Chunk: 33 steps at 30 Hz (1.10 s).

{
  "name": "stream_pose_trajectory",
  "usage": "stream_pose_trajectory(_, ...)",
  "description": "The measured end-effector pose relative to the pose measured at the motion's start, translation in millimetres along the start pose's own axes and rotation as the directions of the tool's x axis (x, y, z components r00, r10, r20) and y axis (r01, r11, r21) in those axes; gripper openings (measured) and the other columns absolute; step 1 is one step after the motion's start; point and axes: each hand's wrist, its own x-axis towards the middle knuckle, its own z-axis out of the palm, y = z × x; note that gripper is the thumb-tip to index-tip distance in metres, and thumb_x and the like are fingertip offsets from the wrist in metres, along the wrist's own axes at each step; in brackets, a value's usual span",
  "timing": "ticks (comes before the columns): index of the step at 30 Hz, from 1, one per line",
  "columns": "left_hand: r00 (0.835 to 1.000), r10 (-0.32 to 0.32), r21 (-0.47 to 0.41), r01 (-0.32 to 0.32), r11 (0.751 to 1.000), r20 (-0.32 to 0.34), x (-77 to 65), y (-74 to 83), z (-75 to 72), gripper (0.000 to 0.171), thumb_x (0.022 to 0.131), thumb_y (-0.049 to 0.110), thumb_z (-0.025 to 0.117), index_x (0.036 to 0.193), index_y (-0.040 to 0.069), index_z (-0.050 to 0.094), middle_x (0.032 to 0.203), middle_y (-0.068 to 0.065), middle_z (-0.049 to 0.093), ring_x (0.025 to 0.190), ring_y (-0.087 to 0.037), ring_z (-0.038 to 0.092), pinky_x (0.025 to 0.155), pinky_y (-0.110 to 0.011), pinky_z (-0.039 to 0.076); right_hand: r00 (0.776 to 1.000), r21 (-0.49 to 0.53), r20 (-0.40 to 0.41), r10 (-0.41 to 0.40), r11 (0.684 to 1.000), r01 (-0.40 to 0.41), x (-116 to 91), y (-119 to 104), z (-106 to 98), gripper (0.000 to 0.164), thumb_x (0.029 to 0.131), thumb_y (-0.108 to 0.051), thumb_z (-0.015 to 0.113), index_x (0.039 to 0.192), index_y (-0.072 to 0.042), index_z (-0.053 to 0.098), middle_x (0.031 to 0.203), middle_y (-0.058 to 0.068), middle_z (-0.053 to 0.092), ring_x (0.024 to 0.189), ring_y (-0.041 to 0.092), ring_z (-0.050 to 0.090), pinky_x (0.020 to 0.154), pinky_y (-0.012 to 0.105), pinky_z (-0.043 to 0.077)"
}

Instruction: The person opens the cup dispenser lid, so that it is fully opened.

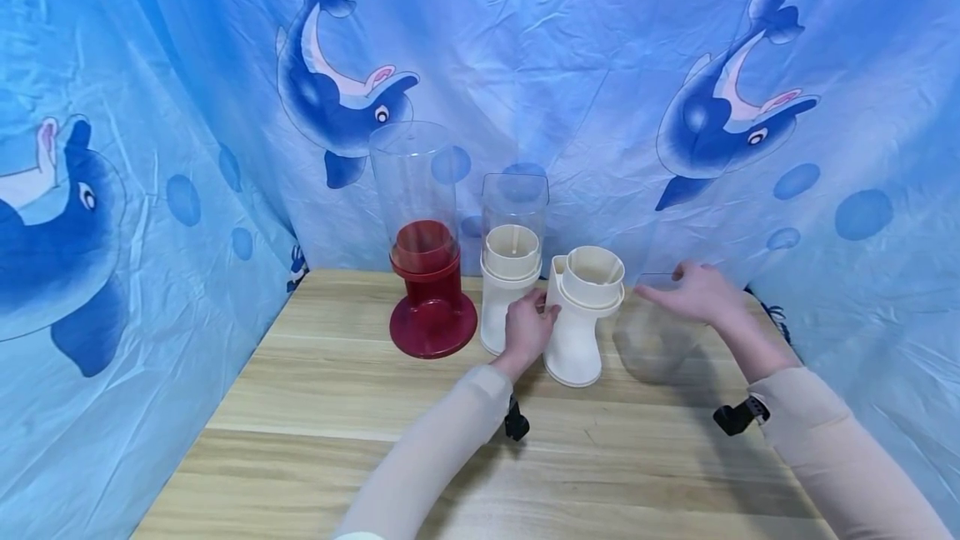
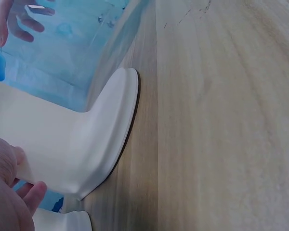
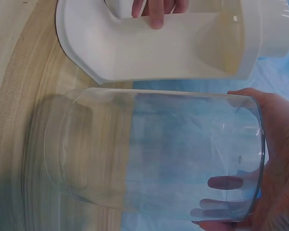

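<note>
My left hand point(image 1: 528, 325) holds the side of the right-hand white dispenser base point(image 1: 573, 344), which stands upright with a cream round collar on top. The left wrist view shows this white base point(image 2: 53, 139) close up, with fingertips point(image 2: 36, 193) at its side. My right hand point(image 1: 693, 294) grips the upper rim of a clear canister point(image 1: 654, 344) standing on the table just right of that base. Through the clear wall of the canister point(image 3: 154, 154), fingers show on its far side in the right wrist view, and the white base point(image 3: 168, 48) lies close alongside.
Left of my left hand stands another white base point(image 1: 493, 311) with a clear canister point(image 1: 514, 198) on it. A red base point(image 1: 432, 332) carrying a taller clear canister point(image 1: 412, 173) is further left. Behind the wooden table point(image 1: 337, 407) hangs a blue dolphin-print curtain point(image 1: 525, 48).
</note>
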Motion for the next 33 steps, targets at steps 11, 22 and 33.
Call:
stream_pose_trajectory(11, 1.0, -0.018, 0.029, 0.018, 0.999, -0.002, 4.6, -1.4, 4.3, 0.031, 0.099, 0.018, 0.076, 0.126, 0.005, 0.073, 0.12, -0.013, 0.08, 0.111, -0.025, 0.078, 0.103, -0.037, 0.062, 1.0, 0.005, -0.008, 0.013, 1.0, -0.013, 0.3, -4.9, 10.5, 0.111, 0.087, -0.089, 0.053, 0.137, 0.01, 0.054, 0.134, 0.043, 0.056, 0.118, 0.059, 0.06, 0.078, 0.061, 0.056)
stream_pose_trajectory(22, 1.0, -0.01, 0.033, 0.01, 0.999, -0.009, 8.7, 0.1, 6.4, 0.033, 0.099, 0.017, 0.075, 0.13, 0.006, 0.072, 0.126, -0.012, 0.078, 0.114, -0.025, 0.077, 0.102, -0.037, 0.062, 0.999, -0.005, -0.033, 0.011, 1.0, -0.012, 3.0, -6.6, 19.7, 0.11, 0.088, -0.089, 0.052, 0.136, 0.011, 0.054, 0.132, 0.043, 0.056, 0.118, 0.06, 0.059, 0.082, 0.064, 0.056)
stream_pose_trajectory(33, 0.999, -0.024, 0.043, 0.026, 0.999, -0.038, 13.4, -1.2, 12.6, 0.029, 0.1, 0.016, 0.075, 0.128, 0.008, 0.072, 0.128, -0.01, 0.077, 0.117, -0.024, 0.076, 0.103, -0.036, 0.062, 0.999, -0.014, -0.032, 0.033, 0.999, -0.034, 4.8, -7.1, 23.5, 0.115, 0.085, -0.093, 0.049, 0.139, 0.009, 0.054, 0.136, 0.044, 0.052, 0.12, 0.061, 0.057, 0.079, 0.067, 0.055)
